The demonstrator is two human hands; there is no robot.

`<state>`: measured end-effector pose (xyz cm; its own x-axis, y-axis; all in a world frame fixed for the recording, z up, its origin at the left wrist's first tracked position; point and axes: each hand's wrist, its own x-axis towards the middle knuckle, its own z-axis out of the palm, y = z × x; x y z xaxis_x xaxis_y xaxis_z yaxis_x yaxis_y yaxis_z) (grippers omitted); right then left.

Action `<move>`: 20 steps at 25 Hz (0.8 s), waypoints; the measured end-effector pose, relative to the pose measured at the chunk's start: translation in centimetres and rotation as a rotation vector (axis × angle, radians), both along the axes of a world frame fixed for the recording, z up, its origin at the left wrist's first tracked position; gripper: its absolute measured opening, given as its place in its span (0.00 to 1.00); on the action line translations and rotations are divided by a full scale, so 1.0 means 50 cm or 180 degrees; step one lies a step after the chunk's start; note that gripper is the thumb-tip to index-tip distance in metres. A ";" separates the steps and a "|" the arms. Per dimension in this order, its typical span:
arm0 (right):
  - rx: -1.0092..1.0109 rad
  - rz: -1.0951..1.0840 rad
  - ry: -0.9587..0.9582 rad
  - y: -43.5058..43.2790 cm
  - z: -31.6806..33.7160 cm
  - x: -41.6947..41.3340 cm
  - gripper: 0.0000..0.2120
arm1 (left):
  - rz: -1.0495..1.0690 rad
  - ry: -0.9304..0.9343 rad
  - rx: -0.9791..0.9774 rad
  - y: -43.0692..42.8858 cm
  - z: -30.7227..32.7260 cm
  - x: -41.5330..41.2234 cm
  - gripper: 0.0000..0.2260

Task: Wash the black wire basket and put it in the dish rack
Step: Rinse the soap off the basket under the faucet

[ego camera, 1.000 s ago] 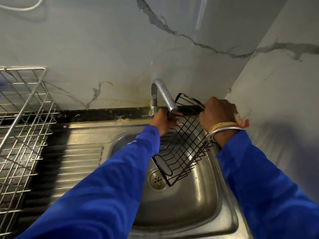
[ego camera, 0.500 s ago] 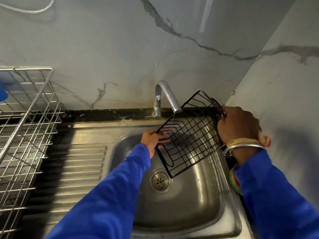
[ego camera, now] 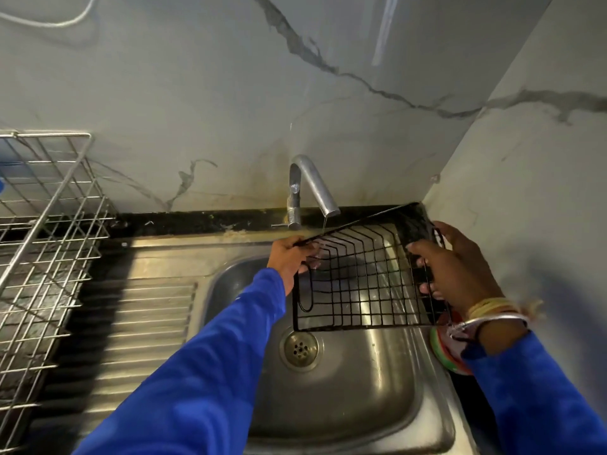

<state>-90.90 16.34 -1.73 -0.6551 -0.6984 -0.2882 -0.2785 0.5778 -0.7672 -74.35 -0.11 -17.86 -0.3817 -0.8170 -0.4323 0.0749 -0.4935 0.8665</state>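
Two hands are closed on the black wire basket (ego camera: 361, 284), which is held tilted over the sink (ego camera: 361, 405) just under the tap (ego camera: 312, 185). Its left corner is pinched by the left hand (ego camera: 289, 257), and its right end is gripped by the curled fingers of the right hand (ego camera: 460, 270). The dish rack (ego camera: 42, 224) is seen well apart, far left.

- Wire basket (ego camera: 361, 284): black, sq. grid pattern.
- Dish rack (ego camera: 49, 224): silver wire, grid.
- Sink (ego camera: 361, 389): dull steel grey; drainboard (ego camera: 138, 323) ribbed stripes.
- Wall (ego camera: 197, 93): pale grey-white w/ dark veins, marble-type.
- Sleeves (ego camera: 203, 372): bright blue, plain.
- Bangle (ego camera: 492, 320): silver; wrist threads (ego camera: 489, 305) yellow.
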 end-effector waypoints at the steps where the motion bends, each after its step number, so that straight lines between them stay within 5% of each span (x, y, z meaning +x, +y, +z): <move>1: -0.0141 -0.0212 -0.0110 0.004 -0.003 0.005 0.30 | 0.0032 0.0009 -0.0106 -0.001 -0.001 -0.005 0.08; 7: -0.0525 -0.0892 0.0006 0.015 -0.040 0.009 0.33 | -0.0635 -0.0207 0.0461 0.051 -0.042 -0.018 0.09; 11: -0.0728 -0.0567 0.0081 0.041 -0.042 0.034 0.20 | -0.0818 -0.0547 0.0072 -0.014 -0.006 -0.018 0.08; 15: -0.0734 -0.0435 -0.0061 0.051 -0.064 0.060 0.30 | -0.0620 -0.0682 -0.0128 -0.064 0.031 -0.017 0.11; 20: -0.0927 -0.1045 0.0008 0.035 -0.070 0.046 0.19 | -0.0716 -0.0579 0.0211 0.054 -0.069 -0.007 0.12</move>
